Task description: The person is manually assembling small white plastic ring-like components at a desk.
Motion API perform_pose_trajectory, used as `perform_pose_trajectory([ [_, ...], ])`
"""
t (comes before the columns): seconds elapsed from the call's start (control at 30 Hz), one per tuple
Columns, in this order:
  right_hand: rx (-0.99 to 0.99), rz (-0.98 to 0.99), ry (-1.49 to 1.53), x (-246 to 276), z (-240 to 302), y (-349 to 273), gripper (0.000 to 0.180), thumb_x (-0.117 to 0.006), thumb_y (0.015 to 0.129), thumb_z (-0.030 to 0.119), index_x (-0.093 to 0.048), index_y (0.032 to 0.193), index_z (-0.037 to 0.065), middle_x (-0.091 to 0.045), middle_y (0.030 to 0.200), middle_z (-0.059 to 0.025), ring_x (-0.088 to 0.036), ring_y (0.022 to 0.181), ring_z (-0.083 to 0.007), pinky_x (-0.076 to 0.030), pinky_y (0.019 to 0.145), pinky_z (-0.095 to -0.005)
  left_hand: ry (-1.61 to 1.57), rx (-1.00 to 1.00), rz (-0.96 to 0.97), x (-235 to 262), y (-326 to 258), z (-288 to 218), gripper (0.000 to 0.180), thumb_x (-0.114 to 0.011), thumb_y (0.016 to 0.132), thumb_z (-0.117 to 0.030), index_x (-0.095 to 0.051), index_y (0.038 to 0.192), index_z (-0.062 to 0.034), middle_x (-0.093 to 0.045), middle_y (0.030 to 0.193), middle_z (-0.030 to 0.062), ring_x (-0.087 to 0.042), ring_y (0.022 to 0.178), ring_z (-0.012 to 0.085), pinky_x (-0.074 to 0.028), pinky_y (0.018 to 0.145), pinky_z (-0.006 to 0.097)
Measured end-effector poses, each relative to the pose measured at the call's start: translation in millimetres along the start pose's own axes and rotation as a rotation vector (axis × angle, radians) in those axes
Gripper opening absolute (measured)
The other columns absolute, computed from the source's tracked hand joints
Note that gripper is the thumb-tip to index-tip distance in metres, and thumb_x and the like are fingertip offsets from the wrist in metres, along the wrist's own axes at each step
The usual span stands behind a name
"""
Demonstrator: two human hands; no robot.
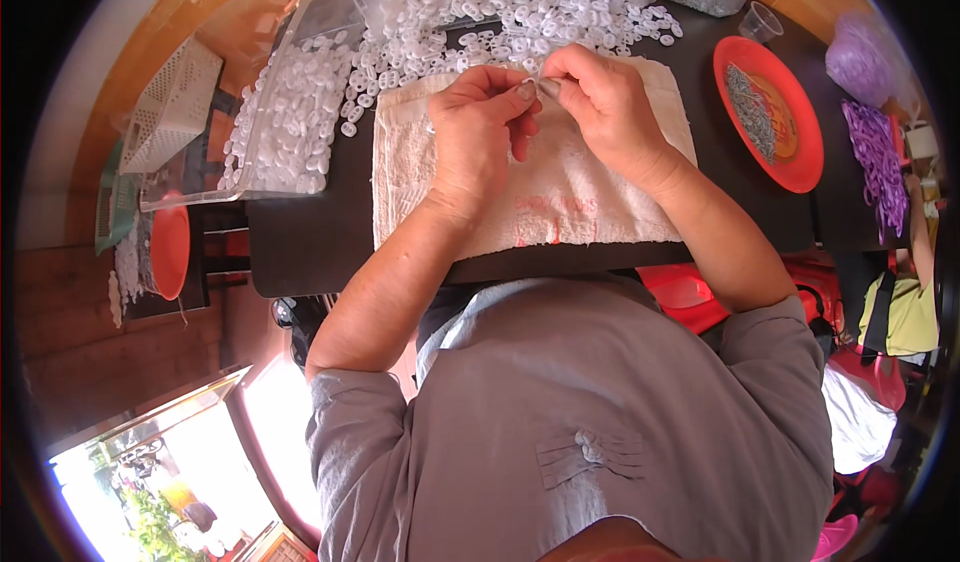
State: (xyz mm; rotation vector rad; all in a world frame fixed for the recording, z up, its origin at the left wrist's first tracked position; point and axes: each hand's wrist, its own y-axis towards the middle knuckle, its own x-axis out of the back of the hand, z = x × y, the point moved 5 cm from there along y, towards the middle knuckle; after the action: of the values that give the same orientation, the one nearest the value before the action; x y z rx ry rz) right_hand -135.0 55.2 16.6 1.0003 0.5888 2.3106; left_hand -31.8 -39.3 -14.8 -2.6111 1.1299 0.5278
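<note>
My left hand and my right hand meet above the far part of a cream towel spread on the dark table. The left fingers are closed in a pinch on a small white plastic piece, mostly hidden by the fingertips. Touching the same spot, the right thumb and forefinger are pinched together; what they hold, if anything, is too small to make out. Just beyond the hands lies a heap of white oval plastic pieces with holes, some scattered along the towel's far edge.
To the left, a clear plastic bin holds more white pieces, beside a white perforated basket. At right are a red plate with small grey metal bits, a clear cup and purple bands. Another person is at far right.
</note>
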Motion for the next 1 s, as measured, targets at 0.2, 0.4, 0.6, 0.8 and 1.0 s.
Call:
perform_pose_trajectory([
  [0.2,-0.025,-0.019,0.070,-1.6,-1.6,-1.4,0.011,-0.054,0.084,-0.006,-0.056,0.093,0.000,-0.060,0.078,-0.0078,-0.059,0.071,-0.0174,-0.046,0.065,-0.0279,0.003,-0.024,-0.035,2.8,0.9,-1.8,0.004,-0.061,0.085,0.002,-0.060,0.088,0.0041,-0.062,0.070,0.0098,-0.053,0.049,0.0118,-0.036,0.036,0.023],
  [0.4,0.067,-0.050,-0.001,8.4,3.7,4.0,0.012,-0.055,0.084,-0.006,-0.056,0.095,0.000,-0.061,0.079,-0.0076,-0.060,0.071,-0.0173,-0.047,0.065,-0.0276,-0.085,0.046,0.020,-2.2,-2.7,-8.5,0.007,-0.060,0.085,0.002,-0.062,0.091,0.0039,-0.063,0.074,0.0107,-0.056,0.053,0.0141,-0.041,0.043,0.025],
  [0.6,0.081,-0.019,-0.007,7.1,4.6,3.6,0.013,-0.056,0.083,-0.006,-0.056,0.095,0.000,-0.062,0.080,-0.0084,-0.062,0.073,-0.0191,-0.048,0.067,-0.0281,-0.106,0.034,0.065,1.4,2.2,-3.5,0.011,-0.060,0.085,0.002,-0.061,0.096,0.0048,-0.064,0.078,0.0113,-0.059,0.058,0.0159,-0.045,0.047,0.026],
  [0.8,0.101,-0.018,-0.014,7.5,4.5,2.8,0.014,-0.056,0.083,-0.007,-0.056,0.095,-0.001,-0.061,0.082,-0.0085,-0.062,0.074,-0.0187,-0.048,0.068,-0.0281,-0.085,0.032,0.099,1.6,4.6,-4.6,0.021,-0.056,0.088,0.002,-0.059,0.108,0.0068,-0.064,0.083,0.0128,-0.061,0.066,0.0173,-0.048,0.053,0.028],
  [1.0,0.090,-0.006,0.009,6.4,3.4,3.6,0.018,-0.052,0.079,-0.008,-0.055,0.094,0.002,-0.062,0.085,-0.0121,-0.063,0.077,-0.0293,-0.050,0.067,-0.0344,-0.090,0.146,0.163,2.6,6.2,0.7,0.015,-0.059,0.086,0.003,-0.060,0.101,0.0068,-0.065,0.082,0.0113,-0.062,0.063,0.0162,-0.048,0.048,0.027],
])
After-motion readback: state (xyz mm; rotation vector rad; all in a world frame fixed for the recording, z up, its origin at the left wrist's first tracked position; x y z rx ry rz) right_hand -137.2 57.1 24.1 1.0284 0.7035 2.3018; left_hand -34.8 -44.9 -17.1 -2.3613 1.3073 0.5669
